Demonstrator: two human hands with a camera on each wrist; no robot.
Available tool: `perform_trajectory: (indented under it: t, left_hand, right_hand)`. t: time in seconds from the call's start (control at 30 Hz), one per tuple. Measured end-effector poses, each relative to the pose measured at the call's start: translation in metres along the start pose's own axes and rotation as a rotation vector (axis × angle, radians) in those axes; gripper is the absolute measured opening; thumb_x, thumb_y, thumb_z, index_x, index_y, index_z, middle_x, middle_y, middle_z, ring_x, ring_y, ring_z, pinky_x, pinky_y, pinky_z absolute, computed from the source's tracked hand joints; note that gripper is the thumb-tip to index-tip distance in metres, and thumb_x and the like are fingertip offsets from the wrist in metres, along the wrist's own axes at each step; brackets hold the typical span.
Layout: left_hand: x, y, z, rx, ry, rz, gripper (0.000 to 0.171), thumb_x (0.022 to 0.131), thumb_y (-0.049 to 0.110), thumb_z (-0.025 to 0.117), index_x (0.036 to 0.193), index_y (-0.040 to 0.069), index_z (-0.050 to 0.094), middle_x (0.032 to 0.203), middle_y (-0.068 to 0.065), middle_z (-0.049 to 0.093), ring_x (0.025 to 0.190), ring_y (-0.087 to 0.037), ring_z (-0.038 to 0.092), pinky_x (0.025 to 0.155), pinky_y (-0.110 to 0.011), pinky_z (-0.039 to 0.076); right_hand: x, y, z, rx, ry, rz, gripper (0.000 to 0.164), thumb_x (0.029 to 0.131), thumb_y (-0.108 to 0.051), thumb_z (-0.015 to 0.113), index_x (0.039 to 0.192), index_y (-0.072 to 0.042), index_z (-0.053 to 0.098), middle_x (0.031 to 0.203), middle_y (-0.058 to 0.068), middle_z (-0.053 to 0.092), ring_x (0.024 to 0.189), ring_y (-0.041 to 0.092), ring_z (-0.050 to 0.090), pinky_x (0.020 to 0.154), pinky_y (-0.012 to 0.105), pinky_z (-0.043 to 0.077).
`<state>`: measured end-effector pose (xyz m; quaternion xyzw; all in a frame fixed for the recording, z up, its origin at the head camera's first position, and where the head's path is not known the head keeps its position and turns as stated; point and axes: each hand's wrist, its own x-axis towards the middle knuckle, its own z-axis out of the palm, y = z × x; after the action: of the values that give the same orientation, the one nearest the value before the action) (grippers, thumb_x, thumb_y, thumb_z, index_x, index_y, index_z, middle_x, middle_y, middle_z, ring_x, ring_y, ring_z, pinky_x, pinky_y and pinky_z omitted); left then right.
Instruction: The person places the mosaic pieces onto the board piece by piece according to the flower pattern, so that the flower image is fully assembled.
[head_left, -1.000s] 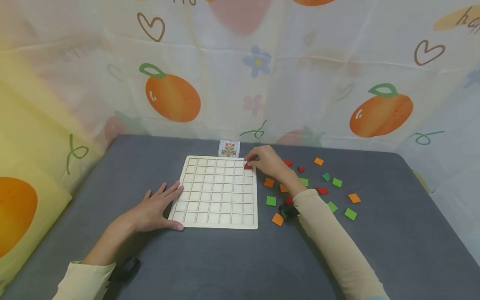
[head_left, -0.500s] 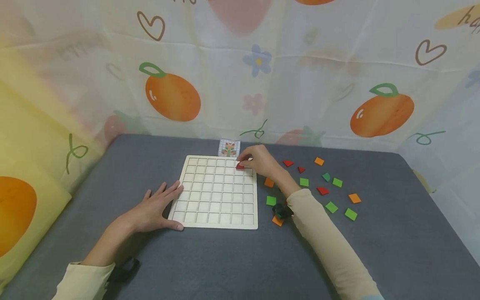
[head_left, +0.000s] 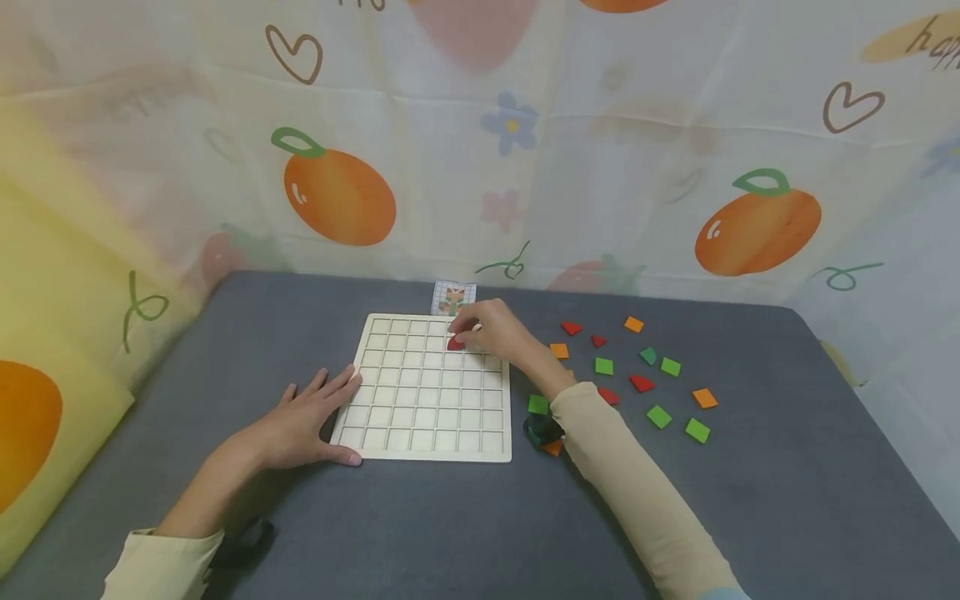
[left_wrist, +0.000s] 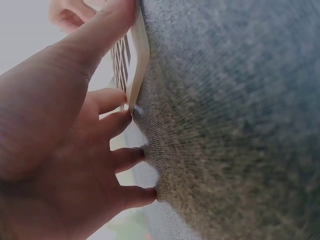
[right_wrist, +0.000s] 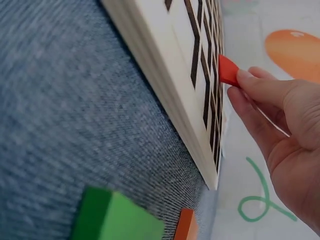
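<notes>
A pale wooden grid board (head_left: 420,408) lies on the grey cloth. My right hand (head_left: 495,332) pinches a red piece (head_left: 454,343) with a curved edge between thumb and fingertips, over the upper part of the board. In the right wrist view the red piece (right_wrist: 228,70) is right at the grid's surface. My left hand (head_left: 300,425) lies with fingers spread at the board's left edge. Its thumb and nearest fingers touch the board's rim, as the left wrist view shows, while the other fingertips (left_wrist: 147,194) press on the cloth.
To the right of the board several loose pieces are scattered, among them a green square (head_left: 697,430), an orange square (head_left: 705,397) and a red piece (head_left: 641,383). Behind the board a small pattern card (head_left: 453,297) lies, near a printed curtain (head_left: 615,192).
My right hand has moved left across the board's upper rows, carrying the red piece from the right edge toward the middle. The left hand stays at the board's left edge.
</notes>
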<state>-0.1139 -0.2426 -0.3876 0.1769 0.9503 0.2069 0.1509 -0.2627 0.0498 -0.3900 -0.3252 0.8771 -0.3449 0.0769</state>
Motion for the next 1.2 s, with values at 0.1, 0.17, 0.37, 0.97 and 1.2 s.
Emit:
perform_trajectory:
  t: [0.1,0.17,0.37,0.97,1.2]
  left_hand:
    - [0.001,0.0,-0.001,0.012,0.013,-0.005,0.115,0.069,0.065,0.075,0.154,0.004,0.029,0.16,-0.019,0.02,0.142,-0.055,0.013,0.103,-0.076,0.01]
    - [0.001,0.0,-0.001,0.017,0.022,-0.009,0.114,0.068,0.066,0.075,0.153,0.004,0.03,0.16,-0.019,0.022,0.142,-0.054,0.015,0.103,-0.076,0.011]
    - [0.003,0.0,0.0,0.012,0.017,-0.022,0.115,0.067,0.064,0.077,0.154,0.005,0.03,0.161,-0.018,0.02,0.142,-0.054,0.014,0.103,-0.075,0.011]
    - [0.006,0.001,-0.002,-0.031,-0.014,-0.029,0.116,0.067,0.059,0.08,0.154,0.002,0.027,0.161,-0.021,0.017,0.142,-0.056,0.009,0.102,-0.076,0.007]
    - [0.004,0.0,-0.001,-0.034,-0.008,-0.025,0.116,0.067,0.058,0.08,0.154,0.002,0.027,0.16,-0.022,0.017,0.141,-0.056,0.009,0.102,-0.077,0.006]
  right_hand:
    - [0.001,0.0,0.001,-0.004,-0.01,-0.006,0.014,0.089,-0.004,0.071,0.102,-0.003,0.075,0.098,0.007,0.073,0.095,0.02,0.067,0.078,0.025,0.053]
    - [0.002,0.0,0.001,-0.006,-0.016,-0.009,0.014,0.089,-0.003,0.07,0.102,-0.003,0.075,0.097,0.007,0.073,0.094,0.021,0.068,0.078,0.025,0.053]
    - [0.003,0.001,0.004,-0.031,-0.011,-0.001,0.013,0.089,-0.003,0.07,0.101,-0.004,0.075,0.097,0.007,0.074,0.092,0.021,0.068,0.077,0.023,0.053]
    - [0.003,-0.004,0.008,-0.051,-0.043,0.057,0.016,0.089,-0.002,0.07,0.104,-0.004,0.074,0.101,0.007,0.072,0.094,0.019,0.067,0.081,0.026,0.053]
    - [0.001,-0.005,-0.003,-0.094,-0.091,0.004,0.019,0.091,-0.004,0.068,0.109,-0.004,0.073,0.105,0.008,0.071,0.097,0.019,0.066,0.081,0.026,0.053]
